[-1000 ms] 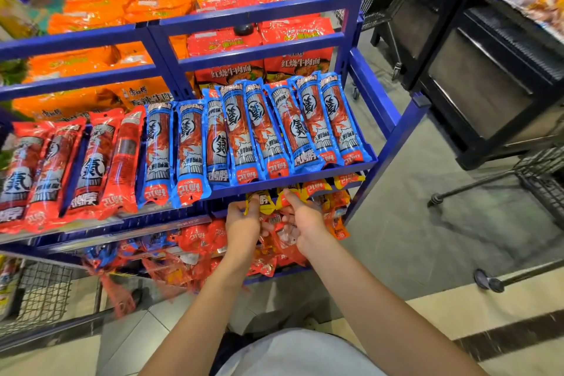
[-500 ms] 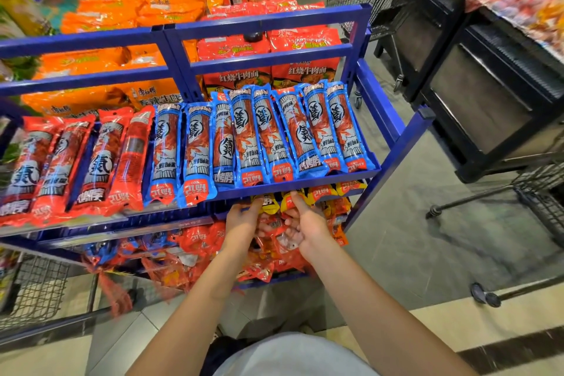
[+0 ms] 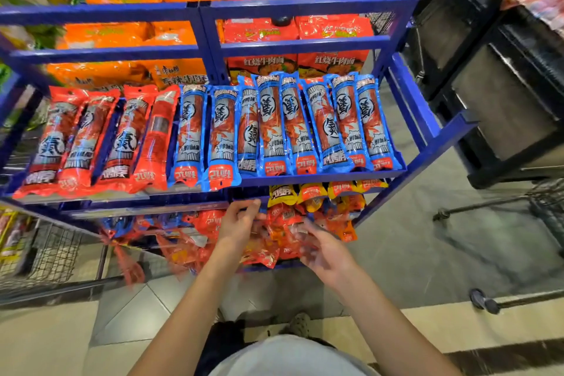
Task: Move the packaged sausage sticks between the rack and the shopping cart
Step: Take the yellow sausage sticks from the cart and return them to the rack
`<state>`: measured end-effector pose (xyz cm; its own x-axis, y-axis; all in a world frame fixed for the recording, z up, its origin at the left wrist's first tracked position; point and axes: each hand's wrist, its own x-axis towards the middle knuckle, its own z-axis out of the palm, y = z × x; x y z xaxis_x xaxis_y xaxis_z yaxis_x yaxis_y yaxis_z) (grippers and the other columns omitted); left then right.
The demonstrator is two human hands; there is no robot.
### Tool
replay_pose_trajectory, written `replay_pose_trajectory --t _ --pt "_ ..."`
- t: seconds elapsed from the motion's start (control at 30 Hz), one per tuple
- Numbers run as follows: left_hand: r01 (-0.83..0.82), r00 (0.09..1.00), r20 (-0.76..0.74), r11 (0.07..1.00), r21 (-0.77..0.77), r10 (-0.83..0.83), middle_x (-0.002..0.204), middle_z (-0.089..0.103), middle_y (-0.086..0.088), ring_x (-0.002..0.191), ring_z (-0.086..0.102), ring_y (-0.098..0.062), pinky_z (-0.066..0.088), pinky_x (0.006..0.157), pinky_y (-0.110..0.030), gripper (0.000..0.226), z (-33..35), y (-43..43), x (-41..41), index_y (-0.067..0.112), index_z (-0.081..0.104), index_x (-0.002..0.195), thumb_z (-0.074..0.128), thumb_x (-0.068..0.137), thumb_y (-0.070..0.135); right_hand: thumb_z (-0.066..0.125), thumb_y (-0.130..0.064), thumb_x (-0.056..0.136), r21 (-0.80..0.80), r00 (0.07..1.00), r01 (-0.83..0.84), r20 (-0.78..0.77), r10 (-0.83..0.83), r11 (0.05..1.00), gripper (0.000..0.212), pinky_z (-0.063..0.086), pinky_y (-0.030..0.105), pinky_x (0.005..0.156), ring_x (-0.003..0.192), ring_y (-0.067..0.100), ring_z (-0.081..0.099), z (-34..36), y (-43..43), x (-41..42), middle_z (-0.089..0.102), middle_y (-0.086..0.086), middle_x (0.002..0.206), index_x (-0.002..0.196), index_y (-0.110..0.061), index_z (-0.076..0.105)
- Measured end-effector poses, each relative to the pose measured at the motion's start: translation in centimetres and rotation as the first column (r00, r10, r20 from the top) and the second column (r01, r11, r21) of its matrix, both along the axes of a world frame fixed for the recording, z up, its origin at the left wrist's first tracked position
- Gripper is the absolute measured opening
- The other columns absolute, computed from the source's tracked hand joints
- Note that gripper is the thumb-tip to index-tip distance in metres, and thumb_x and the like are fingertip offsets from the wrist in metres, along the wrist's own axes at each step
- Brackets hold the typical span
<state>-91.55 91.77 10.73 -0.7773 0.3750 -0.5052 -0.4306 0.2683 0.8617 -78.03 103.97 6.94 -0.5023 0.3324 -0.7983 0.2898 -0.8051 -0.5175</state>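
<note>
Now the left hand and right hand are in among the sausage packs low on the rack. Blur hides whether either hand grips. The packs look light, soft and slippery, so pinching a sealed end right at the fingertips seems best.

Bright, even store light falls from overhead and leaves only faint, soft shadows on the floor. White glare streaks the glossy blue sausage packs on the rack. Motion blur smears the right hand and the small packets beside it. Wide-angle distortion bows the rack's bars, and the top corners are soft.
</note>
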Motion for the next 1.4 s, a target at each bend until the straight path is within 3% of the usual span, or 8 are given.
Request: replay_pose_trajectory --t 0.23,0.37,0.63,0.83,0.93,1.03,1.2,1.4 --pt "-0.067 0.99 0.111 0.989 -0.132 0.082 0.09 0.069 -0.018 0.061 0.062 -0.024 0.046 0.056 -0.031 0.023 -3.9 -10.8 -0.9 0.005 0.062 0.103 0.055 0.098 0.026 0.061 -0.027 0.094 0.005 0.977 -0.19 0.098 0.188 0.982 0.027 0.042 0.028 0.053 0.055 0.016 0.052 -1.4 -4.3 -2.2 0.066 0.004 0.081 0.113 -0.009 0.063" --pt "-0.194 0.957 0.169 0.952 -0.236 0.236 0.095 0.069 -0.018 0.063 0.061 -0.027 0.045 0.056 -0.03 0.02 -6.2 -18.8 -1.5 0.005 0.063 0.109 0.046 0.101 0.013 0.057 -0.03 0.097 0.036 0.869 -0.488 0.118 0.481 0.872 0.026 0.045 0.027 0.053 0.061 0.018 0.057 -1.1 -9.0 -6.0 0.066 0.006 0.086 0.115 -0.011 0.063" --pt "-0.478 0.698 0.378 0.789 -0.386 0.608 0.077 0.063 -0.01 0.054 0.054 -0.023 0.041 0.036 -0.019 0.019 -8.9 -35.2 0.3 0.005 0.057 0.086 0.05 0.099 0.018 0.06 -0.027 0.095 0.104 0.37 -0.927 0.113 0.922 0.36 0.015 0.041 0.017 0.047 0.061 0.016 0.058 -0.3 -24.4 -13.6 0.064 0.01 0.084 0.096 -0.013 0.061" --pt "-0.545 0.595 0.372 0.698 -0.465 0.713 0.075 0.059 -0.011 0.059 0.053 -0.023 0.042 0.055 -0.028 0.019 -8.8 -46.5 3.6 0.003 0.06 0.09 0.055 0.098 0.02 0.056 -0.004 0.096 0.143 -0.006 -0.989 0.23 0.973 -0.04 0.026 0.035 0.014 0.036 0.034 -0.002 0.049 -3.1 -37.0 -18.3 0.06 -0.005 0.058 0.074 -0.018 0.057" --pt "-0.595 0.527 0.351 0.631 -0.497 0.774 0.081 0.065 -0.018 0.054 0.056 -0.026 0.041 0.053 -0.028 0.014 -9.3 -51.9 5.1 0.001 0.061 0.094 0.057 0.095 0.015 0.068 -0.011 0.088 0.203 -0.084 -0.967 0.321 0.943 -0.156 0.025 0.039 0.012 0.049 0.049 -0.005 0.055 -4.7 -42.1 -19.6 0.068 -0.01 0.063 0.063 -0.017 0.066" --pt "-0.614 0.48 0.347 0.591 -0.523 0.806 0.09 0.069 -0.019 0.057 0.062 -0.027 0.045 0.056 -0.029 0.015 -10.3 -57.0 6.4 0.003 0.062 0.1 0.056 0.094 0.016 0.068 -0.038 0.081 0.283 -0.209 -0.885 0.468 0.859 -0.37 0.019 0.045 0.017 0.061 0.074 0.004 0.061 -5.4 -45.7 -21.0 0.07 -0.01 0.083 0.082 -0.019 0.07" --pt "-0.619 0.396 0.361 0.536 -0.574 0.844 0.089 0.07 -0.019 0.058 0.061 -0.027 0.046 0.057 -0.029 0.014 -11.4 -62.7 5.8 0.003 0.062 0.096 0.058 0.094 0.017 0.061 -0.029 0.093 0.203 -0.18 -0.934 0.438 0.881 -0.292 0.011 0.051 0.022 0.057 0.069 0.011 0.064 -5.7 -49.6 -24.0 0.069 0.003 0.087 0.089 -0.019 0.062" --pt "-0.565 0.51 0.365 0.624 -0.54 0.779 0.083 0.066 -0.012 0.058 0.06 -0.023 0.045 0.053 -0.025 0.014 -11.6 -66.0 -1.6 0.004 0.059 0.094 0.052 0.096 0.016 0.056 -0.017 0.097 0.173 0.004 -0.981 0.466 0.885 -0.087 0.015 0.04 0.02 0.041 0.052 0.015 0.054 -8.0 -51.6 -29.7 0.06 0.009 0.073 0.085 -0.009 0.06"
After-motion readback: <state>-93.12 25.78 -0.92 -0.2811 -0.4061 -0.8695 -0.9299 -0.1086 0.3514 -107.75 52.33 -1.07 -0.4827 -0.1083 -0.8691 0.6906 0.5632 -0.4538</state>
